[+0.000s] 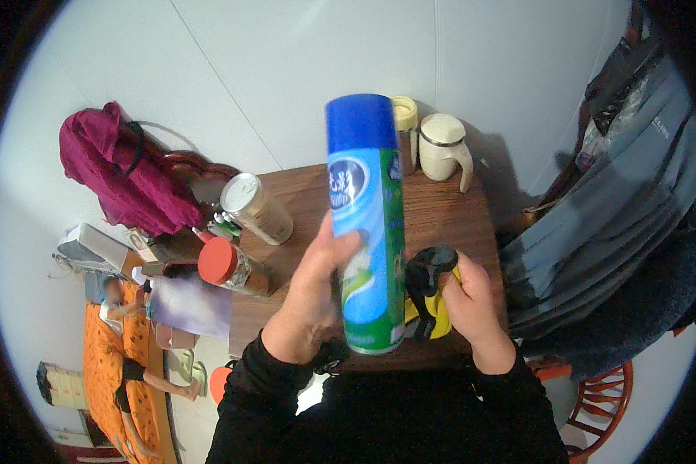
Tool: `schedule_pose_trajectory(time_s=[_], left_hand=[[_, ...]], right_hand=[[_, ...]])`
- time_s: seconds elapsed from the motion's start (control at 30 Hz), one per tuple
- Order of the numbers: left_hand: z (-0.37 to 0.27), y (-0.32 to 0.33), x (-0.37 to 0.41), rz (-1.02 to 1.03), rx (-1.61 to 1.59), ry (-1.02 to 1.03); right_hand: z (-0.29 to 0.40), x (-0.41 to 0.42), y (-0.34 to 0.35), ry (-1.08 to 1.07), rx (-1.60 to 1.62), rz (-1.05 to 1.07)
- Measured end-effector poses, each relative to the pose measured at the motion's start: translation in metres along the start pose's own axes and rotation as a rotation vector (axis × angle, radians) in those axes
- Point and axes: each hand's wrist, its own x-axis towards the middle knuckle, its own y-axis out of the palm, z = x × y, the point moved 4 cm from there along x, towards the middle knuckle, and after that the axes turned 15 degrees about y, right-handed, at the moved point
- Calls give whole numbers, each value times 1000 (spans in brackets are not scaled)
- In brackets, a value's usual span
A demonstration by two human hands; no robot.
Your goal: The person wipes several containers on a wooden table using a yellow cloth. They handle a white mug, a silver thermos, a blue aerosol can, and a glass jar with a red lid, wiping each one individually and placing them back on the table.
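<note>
My left hand [319, 272] grips a tall aerosol can [368, 243] with a blue cap and a blue-and-green printed body. The can is nearly upright and close to the camera, above the wooden tabletop [307, 197]. In my right hand [470, 296] is a bunched black-and-yellow cloth [432, 272], possibly a glove; its folds hide its full shape. It sits just right of the can. Behind the can stand a jar with a cream lid [405, 116], partly covered by it, and a cream lidded mug [441, 145] with its handle to the right.
On the left of the table stand a pale canister [261, 209] and a red-lidded jar [232, 269]. A maroon garment [133, 174] hangs over a chair. Grey clothing [603, 214] hangs close on the right, above a red-framed chair [600, 406]. Another person [116, 313] is on an orange bed.
</note>
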Motion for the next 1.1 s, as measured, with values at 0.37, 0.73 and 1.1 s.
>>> schedule_pose_trajectory(time_s=[0.37,0.73,1.1], left_hand=[[41,-15,79,-102,423,228],[107,-38,154,-86,556,315],[143,-50,183,-54,818,435]], right_hand=[[-22,-15,-25,77,15,-58],[-36,-14,-32,161,40,-37],[-36,-6,-34,163,61,-35]])
